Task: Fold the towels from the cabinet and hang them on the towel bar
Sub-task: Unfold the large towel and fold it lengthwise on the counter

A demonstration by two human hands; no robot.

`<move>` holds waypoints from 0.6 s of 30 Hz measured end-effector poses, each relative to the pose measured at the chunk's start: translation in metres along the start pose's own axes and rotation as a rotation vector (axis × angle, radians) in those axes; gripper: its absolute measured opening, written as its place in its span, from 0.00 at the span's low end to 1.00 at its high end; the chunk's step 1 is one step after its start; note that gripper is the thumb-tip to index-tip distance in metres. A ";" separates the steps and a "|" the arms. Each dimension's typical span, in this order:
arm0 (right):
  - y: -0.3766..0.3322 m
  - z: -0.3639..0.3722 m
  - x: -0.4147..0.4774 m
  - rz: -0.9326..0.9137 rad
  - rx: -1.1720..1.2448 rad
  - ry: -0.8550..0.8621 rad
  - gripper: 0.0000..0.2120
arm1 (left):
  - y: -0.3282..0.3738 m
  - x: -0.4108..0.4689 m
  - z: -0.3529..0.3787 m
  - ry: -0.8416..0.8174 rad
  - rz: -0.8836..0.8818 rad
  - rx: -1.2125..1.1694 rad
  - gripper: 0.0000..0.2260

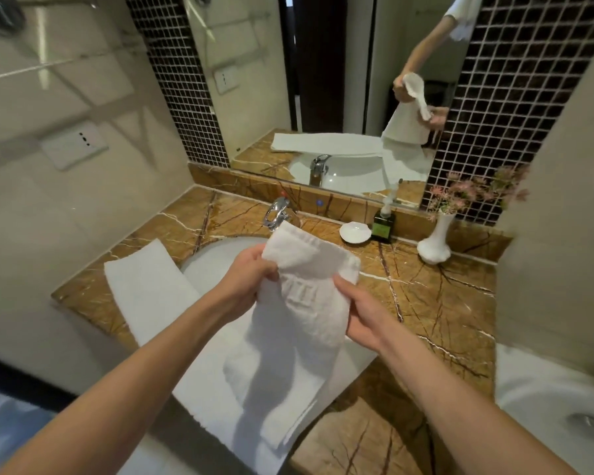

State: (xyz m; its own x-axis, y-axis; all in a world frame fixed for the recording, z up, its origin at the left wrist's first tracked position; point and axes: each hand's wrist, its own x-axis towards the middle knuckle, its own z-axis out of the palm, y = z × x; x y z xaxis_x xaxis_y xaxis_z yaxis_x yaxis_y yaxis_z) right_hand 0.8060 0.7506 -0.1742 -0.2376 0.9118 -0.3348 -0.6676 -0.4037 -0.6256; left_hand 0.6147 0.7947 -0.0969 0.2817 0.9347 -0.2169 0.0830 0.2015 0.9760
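Head view — the left hand (251, 274) and right hand (359, 315) both pinch a white hand towel (302, 323) hanging between them. Under both hands, a second towel (148, 279) lies across the sink (220, 257).

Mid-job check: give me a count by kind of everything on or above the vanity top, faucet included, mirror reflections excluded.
Towels: 2 (held towel, flat towel)
Faucet: 1
Soap dish: 1
Dispenser bottle: 1
Vase with flowers: 1
Total: 6
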 end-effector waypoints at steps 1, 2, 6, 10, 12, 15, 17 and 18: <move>-0.005 0.005 0.001 -0.045 -0.069 0.032 0.18 | 0.002 -0.001 -0.005 -0.006 0.001 -0.004 0.16; -0.010 0.010 0.001 -0.090 -0.135 0.061 0.16 | 0.004 -0.001 -0.011 -0.020 0.006 -0.006 0.14; -0.028 0.029 -0.003 -0.233 -0.354 0.139 0.11 | 0.017 -0.002 -0.019 0.031 0.105 0.059 0.09; -0.043 0.049 -0.012 -0.386 -0.483 0.220 0.13 | 0.041 -0.007 -0.013 0.143 0.269 0.131 0.06; -0.053 0.059 -0.017 -0.478 -0.534 0.264 0.12 | 0.057 -0.011 -0.009 0.175 0.332 0.150 0.06; -0.067 0.072 -0.025 -0.639 -0.607 0.342 0.13 | 0.082 -0.018 0.001 0.240 0.445 0.215 0.04; -0.073 0.081 -0.031 -0.716 -0.500 0.315 0.20 | 0.098 -0.024 0.008 0.291 0.536 0.250 0.03; -0.076 0.084 -0.034 -0.731 -0.453 0.282 0.21 | 0.106 -0.027 0.010 0.305 0.583 0.266 0.03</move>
State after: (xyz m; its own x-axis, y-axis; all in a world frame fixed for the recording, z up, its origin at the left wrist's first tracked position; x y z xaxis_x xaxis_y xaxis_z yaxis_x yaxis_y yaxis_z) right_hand 0.8052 0.7563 -0.0561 0.3583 0.9242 0.1323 -0.2278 0.2240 -0.9476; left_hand 0.6256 0.7873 0.0119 0.0739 0.9165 0.3932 0.2413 -0.3990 0.8846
